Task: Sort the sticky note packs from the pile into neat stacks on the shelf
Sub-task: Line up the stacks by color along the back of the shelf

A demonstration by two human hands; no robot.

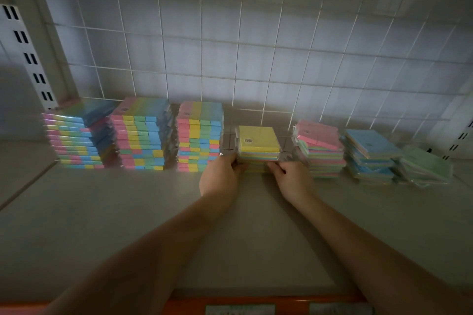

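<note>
While your left hand and right hand pinch its front corners, the yellow-topped stack sits mid-shelf. Tall striped stacks stand left; the loose pile lies right.

Two bare forearms in view, no sleeves visible up to the frame edge. Left hand and right hand: no gloves, rings, watch or wristbands seen.

Pale shelf held sticky-note stacks: 3 tall multicolour stacks left of yellow-topped stack; pink-topped, blue, green to its right.
</note>
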